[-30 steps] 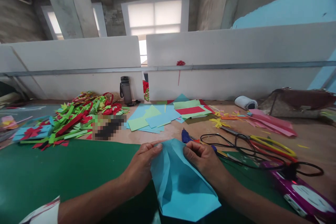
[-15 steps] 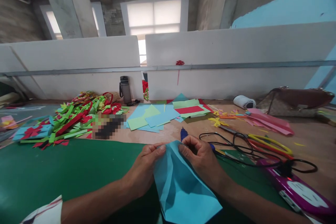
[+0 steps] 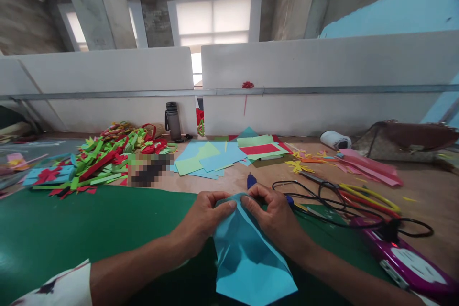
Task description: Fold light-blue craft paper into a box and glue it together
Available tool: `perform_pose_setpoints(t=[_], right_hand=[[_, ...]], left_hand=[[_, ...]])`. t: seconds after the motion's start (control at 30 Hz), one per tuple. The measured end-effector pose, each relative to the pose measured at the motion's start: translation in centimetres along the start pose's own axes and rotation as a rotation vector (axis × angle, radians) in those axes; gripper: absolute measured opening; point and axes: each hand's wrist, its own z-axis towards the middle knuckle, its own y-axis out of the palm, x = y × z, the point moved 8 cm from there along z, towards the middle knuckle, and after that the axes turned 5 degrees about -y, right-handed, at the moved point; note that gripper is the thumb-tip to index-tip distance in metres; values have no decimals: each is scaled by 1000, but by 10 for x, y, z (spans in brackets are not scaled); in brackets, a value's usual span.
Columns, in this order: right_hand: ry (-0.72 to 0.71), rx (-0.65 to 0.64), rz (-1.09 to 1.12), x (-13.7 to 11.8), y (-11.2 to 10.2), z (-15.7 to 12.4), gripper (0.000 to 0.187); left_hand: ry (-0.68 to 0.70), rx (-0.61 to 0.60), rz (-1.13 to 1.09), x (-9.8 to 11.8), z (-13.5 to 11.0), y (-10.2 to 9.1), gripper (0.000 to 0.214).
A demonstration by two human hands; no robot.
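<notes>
A light blue sheet of paper [image 3: 247,258] hangs over the green mat [image 3: 71,234], gathered into folds at its top. My left hand [image 3: 204,217] pinches the top edge from the left, thumb and fingers closed on it. My right hand [image 3: 270,213] pinches the same edge from the right, its fingertips almost meeting those of the left. The paper widens toward me below both hands.
A pile of green and red paper strips [image 3: 103,158] lies at the left. Flat coloured sheets [image 3: 218,155] sit in the middle, a dark bottle [image 3: 173,122] behind. Black cables [image 3: 333,198], a purple device [image 3: 412,263], a white roll [image 3: 335,140] and a brown bag [image 3: 405,141] fill the right.
My two hands have drawn closer together at the top of the blue paper, narrowing its upper end into tighter folds.
</notes>
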Motion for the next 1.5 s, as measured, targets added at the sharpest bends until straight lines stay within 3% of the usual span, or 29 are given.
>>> perform_pose_setpoints(t=[0.13,0.33,0.5,0.7,1.0,1.2,1.5], right_hand=[[-18,13,-31,-1,-2,0,25],[-33,12,-73,-2,-2,0,24],[-9,6,-22,0,-2,0,22],[203,-244,250,17,18,-3,18],[281,-312,302,22,23,-5,14],[251,-312,370,19,24,-6,14],[154,-290,326,17,26,-5,15]], left_hand=[[25,-24,34,7,3,6,33],[68,97,245,15,9,3,21],[109,79,352,22,10,5,18],[102,52,346,22,9,7,15],[137,1,465,20,14,8,20],[131,-2,392,20,17,3,31],[40,-13,378,13,17,0,32]])
